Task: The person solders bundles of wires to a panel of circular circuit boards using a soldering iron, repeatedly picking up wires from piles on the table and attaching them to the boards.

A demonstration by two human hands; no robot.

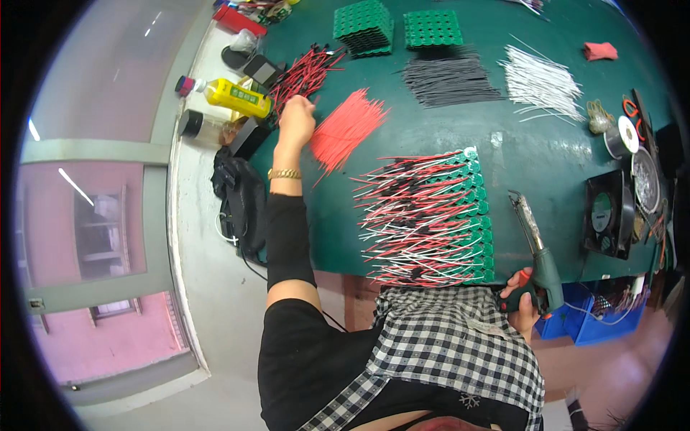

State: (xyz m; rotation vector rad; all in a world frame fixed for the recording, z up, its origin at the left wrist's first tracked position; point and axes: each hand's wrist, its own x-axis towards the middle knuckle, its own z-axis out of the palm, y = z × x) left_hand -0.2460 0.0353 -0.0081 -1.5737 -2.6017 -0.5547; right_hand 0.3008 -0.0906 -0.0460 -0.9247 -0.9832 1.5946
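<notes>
My left hand (pixel 296 121) reaches to the near edge of a pile of red wires with black ends (pixel 307 72). Its fingers are curled together, and whatever they pinch is hidden. Just right of it lies a bundle of plain red wires (pixel 351 129). Down at the table's front edge, my right hand (pixel 523 302) is wrapped round the handle of a green soldering gun (pixel 548 276), its metal tip pointing up and away from me. Left of the gun lie rows of small green circuit boards (pixel 474 208), with red and white wires (pixel 413 215) extending to the left.
Stacked green board panels (pixel 363 29), black wires (pixel 449 79) and white wires (pixel 543 80) lie farther back. At right stand a solder spool (pixel 621 138) and a black fan (pixel 608 214). A yellow bottle (pixel 238 98) lines the left edge; blue bins (pixel 600 316) sit below.
</notes>
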